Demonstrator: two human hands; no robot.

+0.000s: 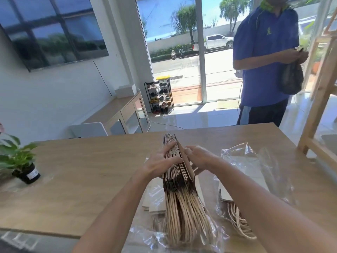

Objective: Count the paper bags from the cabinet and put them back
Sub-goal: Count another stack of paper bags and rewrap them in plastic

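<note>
A thick stack of brown paper bags [177,177] stands on edge on the wooden table [87,179], its twine handles [184,216] hanging toward me. My left hand [160,161] presses on the stack's left side, fingers spread over the edges. My right hand [197,156] pulls the rightmost bag away from the rest. A second bundle of paper bags [244,172] lies flat in clear plastic wrap to the right. More flat bags [155,199] lie under the stack.
A potted plant [20,161] stands at the table's left. A person in a blue shirt [264,57] stands beyond the far edge, holding a dark bag. A wooden shelf frame [317,99] rises at the right. A low cabinet [124,114] lines the left wall.
</note>
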